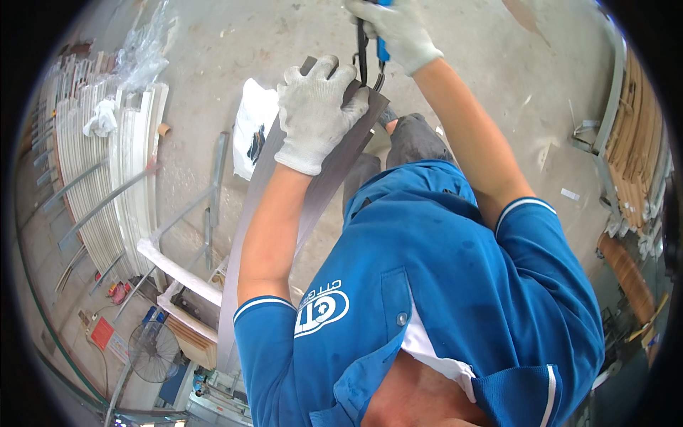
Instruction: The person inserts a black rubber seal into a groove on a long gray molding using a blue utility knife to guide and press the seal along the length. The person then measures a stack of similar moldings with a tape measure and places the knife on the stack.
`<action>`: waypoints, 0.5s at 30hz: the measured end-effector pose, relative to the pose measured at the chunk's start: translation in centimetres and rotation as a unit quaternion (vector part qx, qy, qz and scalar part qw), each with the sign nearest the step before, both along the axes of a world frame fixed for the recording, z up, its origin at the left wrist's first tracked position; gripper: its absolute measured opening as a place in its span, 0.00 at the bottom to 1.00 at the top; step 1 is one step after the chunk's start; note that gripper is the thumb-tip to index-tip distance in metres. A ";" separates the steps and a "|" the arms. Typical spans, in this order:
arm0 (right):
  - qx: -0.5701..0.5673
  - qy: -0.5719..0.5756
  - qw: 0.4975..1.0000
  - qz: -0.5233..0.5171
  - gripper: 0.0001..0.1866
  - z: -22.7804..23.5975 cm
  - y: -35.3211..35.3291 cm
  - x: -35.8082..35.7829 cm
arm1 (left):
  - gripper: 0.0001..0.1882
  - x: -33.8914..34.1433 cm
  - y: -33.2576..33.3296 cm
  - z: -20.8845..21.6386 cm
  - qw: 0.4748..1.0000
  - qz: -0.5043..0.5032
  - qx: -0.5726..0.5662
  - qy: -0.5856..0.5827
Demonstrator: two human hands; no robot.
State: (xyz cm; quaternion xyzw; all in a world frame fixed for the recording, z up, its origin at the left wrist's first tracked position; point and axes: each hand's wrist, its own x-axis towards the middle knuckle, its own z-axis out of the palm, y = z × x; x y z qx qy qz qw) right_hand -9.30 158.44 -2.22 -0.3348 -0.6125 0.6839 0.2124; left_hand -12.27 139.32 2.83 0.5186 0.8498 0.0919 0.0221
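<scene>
Grey floor spreads out here, with long white strips piled over on the left. One long, dark board runs from the worker's left hand back under that arm. This gloved hand lies on its far end, fingers spread; I can't tell if they grip. Close by, the gloved right hand has its fingers wrapped around a black and blue tool.

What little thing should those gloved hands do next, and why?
Maybe slide the left hand slightly back along the long dark board. It lies on the board close to the end, and the right hand grips a blue-and-black tool right beside it, so more room seems safer.
</scene>
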 end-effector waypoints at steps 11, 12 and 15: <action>-0.164 -0.009 0.981 0.104 0.17 -3.7 0.2 4.4 | 0.38 1.1 -9.7 1.3 0.995 0.028 0.034 -0.092; -0.173 0.000 0.980 0.102 0.17 -3.9 0.2 4.8 | 0.38 1.8 -11.6 1.4 0.996 0.047 0.017 -0.074; -0.187 0.005 0.977 0.098 0.17 -4.2 0.1 4.7 | 0.37 3.6 -16.0 1.4 0.995 0.088 -0.005 -0.039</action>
